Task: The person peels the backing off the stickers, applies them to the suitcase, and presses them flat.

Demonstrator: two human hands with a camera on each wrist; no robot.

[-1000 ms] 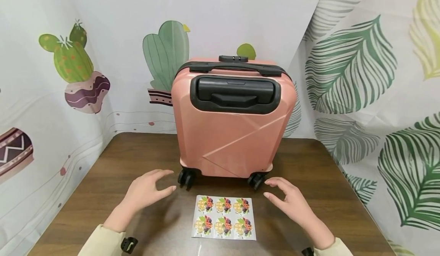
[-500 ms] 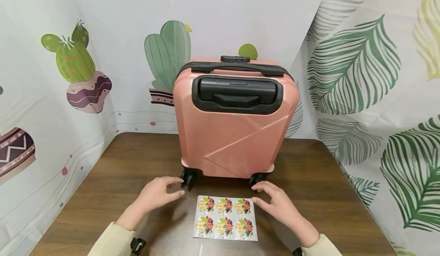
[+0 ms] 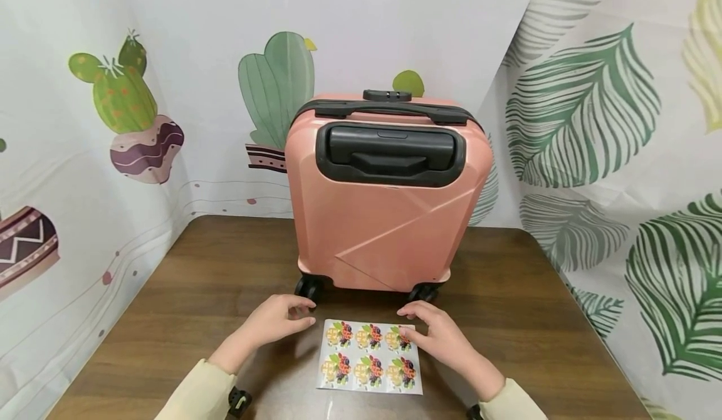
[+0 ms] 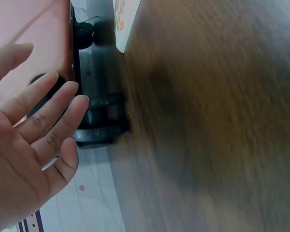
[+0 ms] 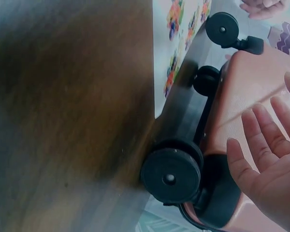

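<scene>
A sheet of fruit stickers (image 3: 369, 357) lies flat on the table, printed in two rows. Behind it a pink suitcase (image 3: 378, 232) stands upright on black wheels (image 3: 309, 287). My left hand (image 3: 273, 321) hovers just left of the sheet with nothing in it; its fingers look relaxed in the left wrist view. At the sheet's right edge is my right hand (image 3: 437, 334), its thumb overlapping the upper right sticker in the head view. Whether that thumb touches the paper cannot be told. In the right wrist view the right fingers (image 5: 261, 130) are loosely extended and hold nothing.
The brown wooden table (image 3: 225, 263) carries the suitcase and the sheet. A white cloth backdrop (image 3: 197, 31) printed with cacti and leaves hangs behind and at both sides. The suitcase's black handle (image 3: 389, 150) faces me.
Both hands have moved inward toward the sheet of stickers, the left one rightward and the right one leftward. The sheet and the suitcase stay in place on the table.
</scene>
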